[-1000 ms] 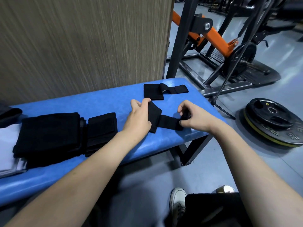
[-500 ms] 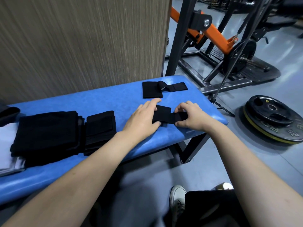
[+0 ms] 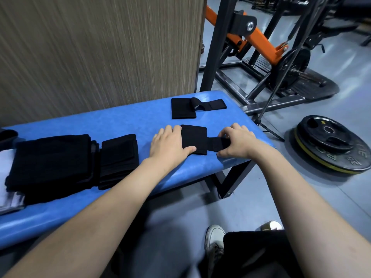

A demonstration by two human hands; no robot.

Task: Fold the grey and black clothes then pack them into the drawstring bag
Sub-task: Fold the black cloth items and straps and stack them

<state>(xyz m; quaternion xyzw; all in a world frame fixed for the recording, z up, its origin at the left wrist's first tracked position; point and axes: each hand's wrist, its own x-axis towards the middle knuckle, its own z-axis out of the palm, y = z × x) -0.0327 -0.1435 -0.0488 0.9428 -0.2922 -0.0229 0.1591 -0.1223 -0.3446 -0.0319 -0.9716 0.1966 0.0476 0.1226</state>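
**Both hands on a black strap pad at the bench's right end**

Head view: A blue padded bench (image 3: 124,125) runs across the frame in front of a wood-grain panel (image 3: 96,51). The left hand (image 3: 170,145) lies flat with straight fingers, pressing the left part of a small black strap pad (image 3: 195,137) near the bench's right end. The right hand (image 3: 236,141) has its fingers curled over the pad's narrow strap, thumb on the near side, pinching the strap against the bench. A second black strap pad (image 3: 184,108), its strap looped out to the right, lies just behind, apart from the hands.

Toward the left, a folded black garment (image 3: 52,161) sits in a thick stack, with a smaller folded black piece (image 3: 119,157) touching its right side. A white cloth (image 3: 8,189) shows under the stack at the left edge.

On the grey floor to the right lie stacked weight plates (image 3: 331,145), and behind the bench stands an orange-and-black gym machine (image 3: 259,39). A white shoe (image 3: 214,237) shows at the bottom.
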